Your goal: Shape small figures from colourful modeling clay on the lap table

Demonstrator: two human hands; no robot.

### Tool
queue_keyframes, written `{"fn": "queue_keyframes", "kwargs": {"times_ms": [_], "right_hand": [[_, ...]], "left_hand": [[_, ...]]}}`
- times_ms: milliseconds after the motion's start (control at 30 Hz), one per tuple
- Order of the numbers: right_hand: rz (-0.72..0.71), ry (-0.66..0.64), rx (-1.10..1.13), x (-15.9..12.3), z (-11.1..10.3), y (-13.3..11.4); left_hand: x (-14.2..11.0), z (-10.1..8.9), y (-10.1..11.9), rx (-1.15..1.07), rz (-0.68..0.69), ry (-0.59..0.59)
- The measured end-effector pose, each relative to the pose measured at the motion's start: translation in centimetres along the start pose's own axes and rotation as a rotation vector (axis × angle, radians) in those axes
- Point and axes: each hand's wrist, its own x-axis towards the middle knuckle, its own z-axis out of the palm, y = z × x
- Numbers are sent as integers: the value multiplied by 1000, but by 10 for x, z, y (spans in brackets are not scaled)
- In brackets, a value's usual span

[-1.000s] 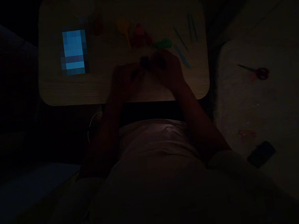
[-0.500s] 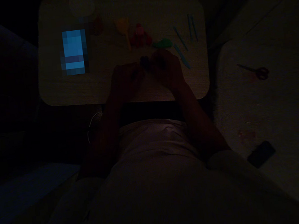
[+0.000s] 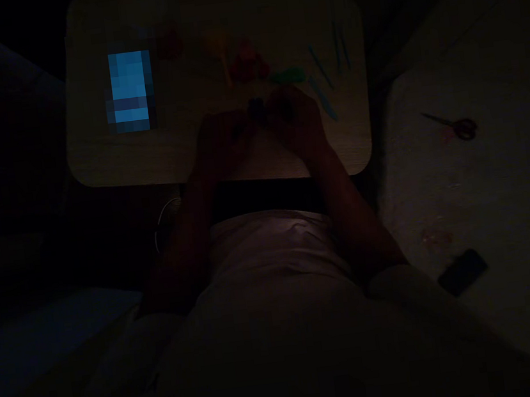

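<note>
Here in the head view it's very dark, and both hands are working in close over the near half of the desk (image 3: 144, 155). The left hand (image 3: 226, 140) comes in from the left, the right hand (image 3: 298, 122) from the right, fingers curled inward toward each other. Right between them sits the small dark piece (image 3: 256, 108), showing at the far side of the gap, off the left hand's fingertips and right up by the right hand's fingers. Is either grip clenched on it? Too dim to call: I can't tell whether the left or the right grip has hold of it, or whether it rests on the desk. Just beyond the right hand lies the green tool (image 3: 287, 76), with the red figure (image 3: 248, 65) beside it and the yellow tool (image 3: 224, 52) next along to the left. Over on the right, the blue knife (image 3: 323, 98) lies slantwise near the right hand, three thin sticks (image 3: 321, 66) farther out. Far left, a blurred blue patch (image 3: 128, 86) glows. Off to the right, on a separate pale surface (image 3: 418, 186), there are scissors (image 3: 452, 125) and, nearer the body, a dark block (image 3: 462, 273).
</note>
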Motion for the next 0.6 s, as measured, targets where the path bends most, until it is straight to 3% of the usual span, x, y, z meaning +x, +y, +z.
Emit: {"fn": "queue_keyframes", "kwargs": {"times_ms": [600], "right_hand": [[5,0,3,1,1,1]], "left_hand": [[0,-1,3,49,3,-10]]}}
